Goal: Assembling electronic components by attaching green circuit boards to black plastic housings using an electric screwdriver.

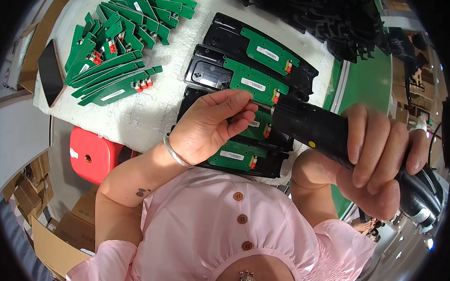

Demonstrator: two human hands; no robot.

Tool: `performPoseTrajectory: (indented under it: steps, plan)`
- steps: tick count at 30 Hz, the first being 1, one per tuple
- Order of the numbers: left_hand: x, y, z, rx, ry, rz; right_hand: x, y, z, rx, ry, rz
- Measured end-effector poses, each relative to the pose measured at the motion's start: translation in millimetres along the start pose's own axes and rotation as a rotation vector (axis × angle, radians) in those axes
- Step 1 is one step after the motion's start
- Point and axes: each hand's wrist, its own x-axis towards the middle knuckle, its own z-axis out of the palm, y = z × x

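Smooth, glossy plastic panels

1 red stool, 1 dark-screened phone, probably cardboard boxes lower left

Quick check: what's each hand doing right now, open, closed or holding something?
Left hand: closed, pinching at the metal bit; whether a screw is there can't be told.
Right hand: closed, holding the black power screwdriver.

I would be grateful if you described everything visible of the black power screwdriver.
The power screwdriver has a black, plastic-looking cylindrical body with a round yellow sticker and a slim metal bit. The right hand grips it slantwise, bit pointing toward the picture's upper left, front end over black panels. The left hand pinches the bit near its tip.
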Motion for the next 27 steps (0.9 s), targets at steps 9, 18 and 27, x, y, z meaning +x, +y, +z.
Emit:
performPoseTrajectory:
  steps: [9, 18, 27]
  plan:
    - [-8, 4, -4, -0.084, -0.103, -0.044, 0, 9, 7, -0.036, -0.079, -0.009]
    - [-19, -5, 2, 0.150, -0.015, -0.106, 20, 90, -16, -0.266, 0.084, 0.112]
    - [-30, 12, 8, 0.351, -0.066, -0.084, 36, 104, 0, -0.455, 0.015, 0.179]
